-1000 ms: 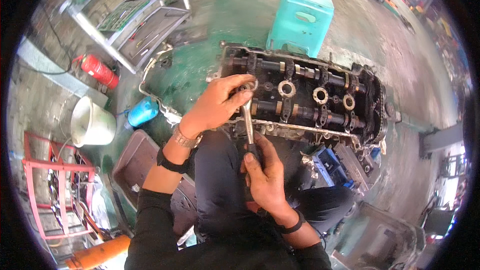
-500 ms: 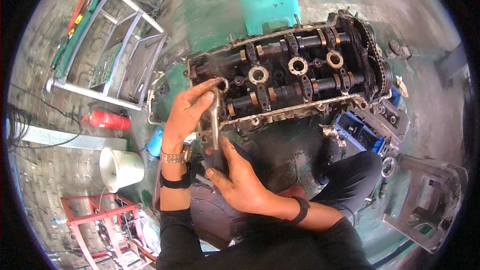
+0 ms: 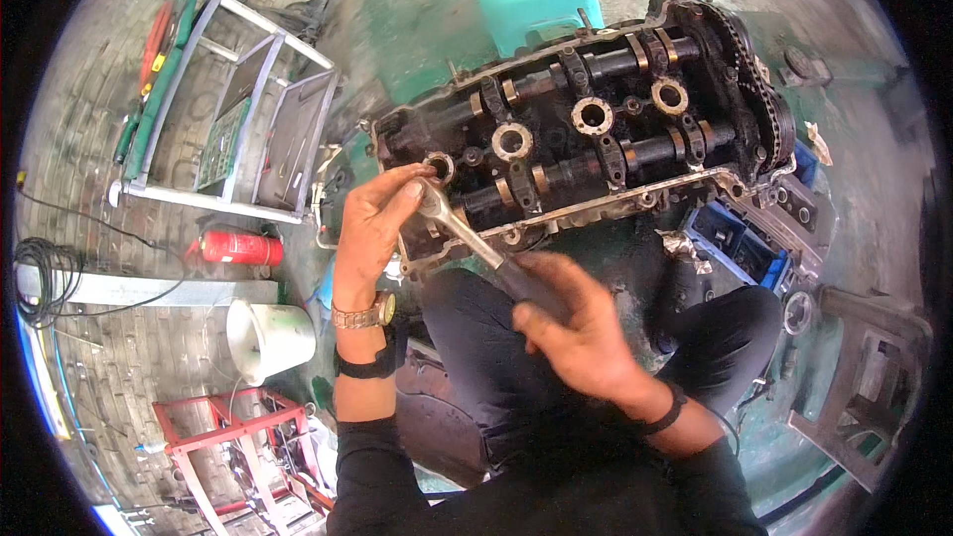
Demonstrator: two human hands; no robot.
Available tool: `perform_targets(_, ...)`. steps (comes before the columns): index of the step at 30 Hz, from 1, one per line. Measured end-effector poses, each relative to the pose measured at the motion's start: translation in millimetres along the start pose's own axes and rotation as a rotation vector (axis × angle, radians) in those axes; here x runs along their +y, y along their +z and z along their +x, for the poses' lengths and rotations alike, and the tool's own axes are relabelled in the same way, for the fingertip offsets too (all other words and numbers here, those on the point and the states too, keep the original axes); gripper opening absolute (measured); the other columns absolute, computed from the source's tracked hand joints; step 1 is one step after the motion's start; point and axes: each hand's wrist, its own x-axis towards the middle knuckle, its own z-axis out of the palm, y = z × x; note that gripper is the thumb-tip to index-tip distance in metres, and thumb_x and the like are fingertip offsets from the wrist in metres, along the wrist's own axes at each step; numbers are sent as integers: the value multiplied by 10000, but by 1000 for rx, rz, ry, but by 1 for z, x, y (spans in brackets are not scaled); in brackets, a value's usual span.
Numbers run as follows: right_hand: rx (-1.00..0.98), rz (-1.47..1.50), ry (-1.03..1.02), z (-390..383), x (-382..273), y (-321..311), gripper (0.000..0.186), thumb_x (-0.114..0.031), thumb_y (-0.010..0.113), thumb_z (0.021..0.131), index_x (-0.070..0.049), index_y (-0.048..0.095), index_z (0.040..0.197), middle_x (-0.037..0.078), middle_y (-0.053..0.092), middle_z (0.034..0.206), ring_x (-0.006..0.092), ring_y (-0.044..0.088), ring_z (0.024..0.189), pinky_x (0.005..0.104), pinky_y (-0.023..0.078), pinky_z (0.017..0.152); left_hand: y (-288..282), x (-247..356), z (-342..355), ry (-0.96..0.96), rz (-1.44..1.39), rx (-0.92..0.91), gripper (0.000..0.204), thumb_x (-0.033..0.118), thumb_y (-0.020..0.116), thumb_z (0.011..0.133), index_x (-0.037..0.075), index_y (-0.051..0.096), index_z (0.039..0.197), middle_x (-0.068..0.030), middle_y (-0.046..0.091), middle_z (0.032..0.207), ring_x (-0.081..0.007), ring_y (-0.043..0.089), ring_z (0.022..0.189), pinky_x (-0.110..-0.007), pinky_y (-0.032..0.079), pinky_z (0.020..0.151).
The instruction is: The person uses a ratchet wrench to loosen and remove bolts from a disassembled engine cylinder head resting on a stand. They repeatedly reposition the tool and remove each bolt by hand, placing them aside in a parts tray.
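Observation:
A greasy, blackened cylinder head (image 3: 568,173) lies across the floor in front of me, its two camshafts, bearing caps and round ports exposed. At its near left end, my left hand (image 3: 369,233) steadies the head of a ratchet wrench (image 3: 469,236) between thumb and fingers. My right hand (image 3: 586,337) is wrapped round the wrench's dark handle, which points down to the right. Whatever the ratchet head sits on is hidden beneath it and my fingers. A chain (image 3: 743,74) runs round the cylinder head's right end.
Behind the cylinder head is a turquoise stool (image 3: 531,0). A blue parts tray (image 3: 730,248) stands to the right, near a grey stool (image 3: 869,377). Leftward are a metal rack (image 3: 288,35), a red fire extinguisher (image 3: 238,248), a white bucket (image 3: 273,342) and a red frame (image 3: 233,437).
My right hand has swung the wrench handle rightward, from pointing straight toward me to slanting right. My left hand stays at the ratchet head. The whole view has shifted slightly.

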Motion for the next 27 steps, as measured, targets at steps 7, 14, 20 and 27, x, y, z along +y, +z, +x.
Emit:
perform_targets(7, 160, -15, -74, 42, -28, -33, 380, -49, 712, 855, 31, 570, 1199, 91, 660, 1025, 123, 629, 749, 265, 532, 637, -1, -8, -1, -53, -58, 40, 289, 162, 643, 962, -50, 674, 1156, -81, 720, 1039, -117, 642, 940, -261, 499, 870)
perform_targets(14, 145, -423, -367, 134, -68, -50, 394, -54, 740, 844, 55, 568, 1181, 84, 648, 929, 115, 631, 696, 241, 530, 554, -2, -15, -9, -54, -22, 89, 358, 220, 674, 949, -67, 666, 1164, -69, 704, 1032, -116, 614, 952, -265, 477, 877)
perform_targets(20, 14, -601, -481, 186, -100, -19, 364, -66, 728, 860, 63, 585, 1169, 77, 653, 812, 105, 601, 579, 243, 497, 497, -2, -17, -15, -6, 60, 110, 539, 373, 661, 940, -88, 634, 1217, -34, 677, 996, -105, 571, 884, -248, 449, 826)
perform_targets(27, 37, -439, -514, 152, -99, -14, 250, -71, 700, 889, 39, 547, 1054, 72, 626, 780, 98, 576, 552, 237, 466, 474, 2, -37, -16, -4, -31, 244, 567, 377, 630, 963, -116, 596, 1240, -42, 657, 937, -112, 542, 853, -248, 426, 799)
